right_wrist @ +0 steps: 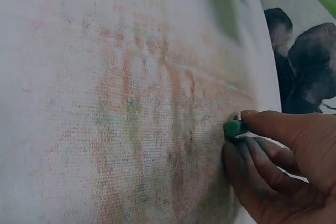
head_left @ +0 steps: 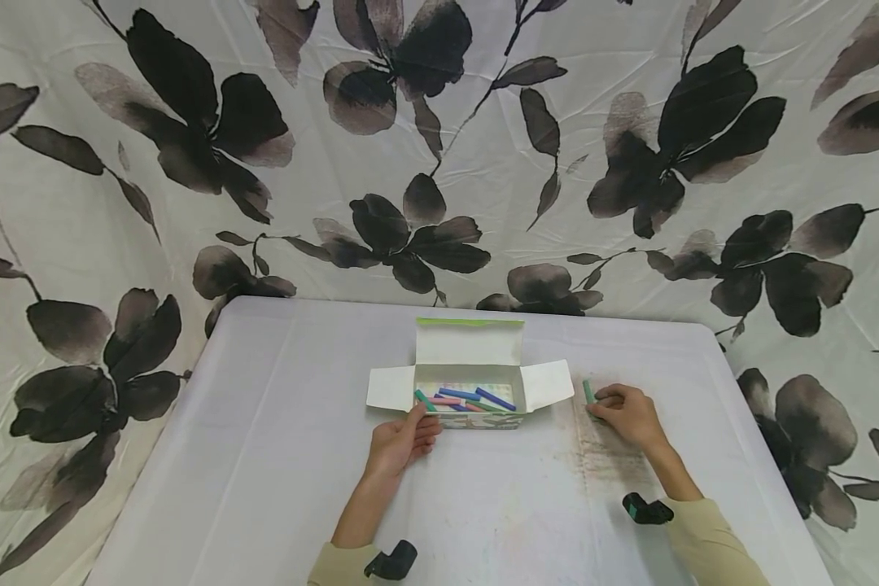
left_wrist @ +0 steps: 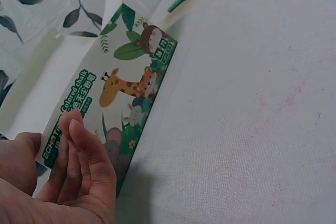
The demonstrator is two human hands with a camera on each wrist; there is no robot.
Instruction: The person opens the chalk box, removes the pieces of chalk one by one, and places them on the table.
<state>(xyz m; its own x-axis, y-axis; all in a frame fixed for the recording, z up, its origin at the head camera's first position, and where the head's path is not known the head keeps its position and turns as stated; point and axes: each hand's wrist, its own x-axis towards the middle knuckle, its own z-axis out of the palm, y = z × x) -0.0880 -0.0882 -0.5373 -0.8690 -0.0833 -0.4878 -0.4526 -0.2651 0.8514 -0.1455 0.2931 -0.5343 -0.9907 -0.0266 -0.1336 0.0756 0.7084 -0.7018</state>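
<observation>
An open colored chalk box stands on the table, its lid up and side flaps spread. Several chalk sticks lie inside, blue, pink and green. My left hand grips the box at its front left corner, thumb near the edge and fingers against the printed front. To the right of the box, my right hand pinches a green chalk stick between thumb and fingers, low over the table. In the right wrist view, only the end of this chalk shows.
Reddish-brown and green chalk smears mark the white tablecloth under my right hand. A flowered cloth hangs behind the table. Small black devices sit at both wrists, one at the left and one at the right.
</observation>
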